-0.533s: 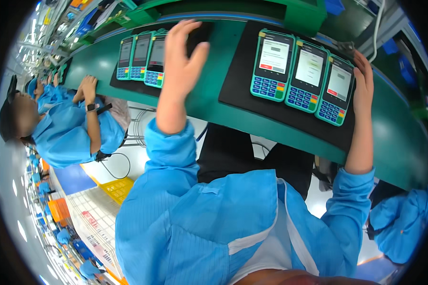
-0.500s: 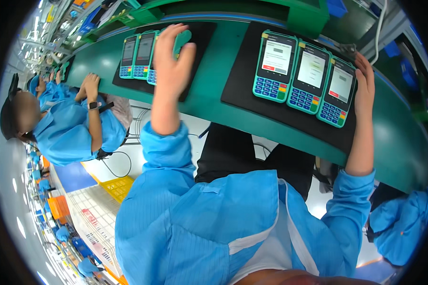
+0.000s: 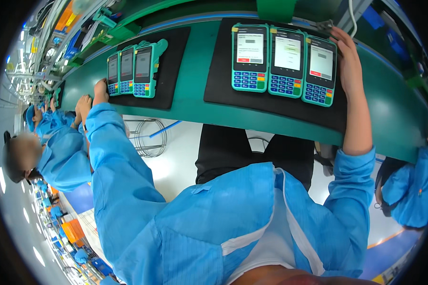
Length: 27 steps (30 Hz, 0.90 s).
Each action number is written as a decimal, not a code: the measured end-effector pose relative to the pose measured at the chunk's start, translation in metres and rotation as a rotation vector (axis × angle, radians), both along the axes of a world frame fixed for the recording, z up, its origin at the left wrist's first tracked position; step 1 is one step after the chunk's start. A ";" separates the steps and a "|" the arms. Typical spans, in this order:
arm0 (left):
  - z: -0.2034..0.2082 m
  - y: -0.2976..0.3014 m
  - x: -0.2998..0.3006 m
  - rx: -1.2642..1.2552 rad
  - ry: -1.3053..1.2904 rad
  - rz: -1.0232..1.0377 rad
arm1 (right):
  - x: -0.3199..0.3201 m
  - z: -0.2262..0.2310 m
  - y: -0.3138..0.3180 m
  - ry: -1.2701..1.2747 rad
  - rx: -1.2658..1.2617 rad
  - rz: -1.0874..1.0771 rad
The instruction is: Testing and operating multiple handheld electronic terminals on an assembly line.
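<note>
Three teal card payment terminals with lit screens stand side by side on the right black mat: the left one (image 3: 249, 57), the middle one (image 3: 286, 59) and the right one (image 3: 320, 70). My right hand (image 3: 351, 66) lies along the outer side of the right one, fingers stretched out. On the left mat three similar terminals with darker screens form another row: an outer one (image 3: 112, 73), a middle one (image 3: 127, 70) and an inner one (image 3: 143, 71). Beside the outer terminal's left edge is my left hand (image 3: 101, 92); its fingers are mostly hidden.
The two black mats, left (image 3: 173, 61) and right (image 3: 216, 71), lie on a green worktable (image 3: 195, 80). A co-worker in blue (image 3: 64, 159) sits close at the left, hands near mine. Another person in blue (image 3: 409, 190) is at the right. A green shelf frame (image 3: 276, 9) borders the back.
My left hand has moved left and down, from over the left row to its outer edge, uncovering the inner terminal. My right hand stays beside the right row. The view has shifted.
</note>
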State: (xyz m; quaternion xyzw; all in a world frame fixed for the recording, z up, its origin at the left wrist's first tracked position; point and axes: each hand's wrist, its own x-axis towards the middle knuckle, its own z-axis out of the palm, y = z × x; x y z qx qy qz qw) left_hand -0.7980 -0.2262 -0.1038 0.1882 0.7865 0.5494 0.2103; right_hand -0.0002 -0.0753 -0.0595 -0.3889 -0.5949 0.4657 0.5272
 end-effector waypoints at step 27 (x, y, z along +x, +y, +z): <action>-0.021 0.030 0.195 -0.219 0.667 -0.300 | 0.038 0.016 -0.028 -0.857 0.357 -0.276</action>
